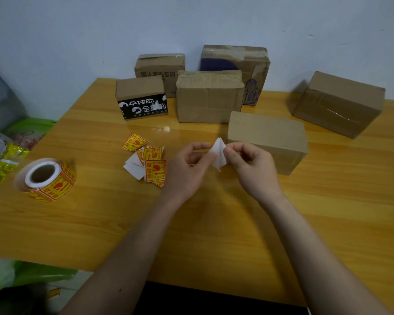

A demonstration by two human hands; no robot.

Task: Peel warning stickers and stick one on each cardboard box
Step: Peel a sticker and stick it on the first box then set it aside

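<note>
My left hand (189, 165) and my right hand (251, 165) both pinch one sticker (218, 154) above the table; only its white side shows, and its two layers spread apart at the top. A pile of loose yellow-and-red warning stickers (149, 161) lies left of my hands. The sticker roll (47, 178) stands near the table's left edge. Several cardboard boxes stand behind: a plain one (268, 139) just beyond my right hand, a taped one (208, 96), a black-labelled one (141, 97), and a large one (338, 104) at the right.
The wooden table (214, 223) ends close at the left, where green and yellow plastic bags (11, 153) lie beside it. Two more boxes (237, 60) stand against the pale wall at the back.
</note>
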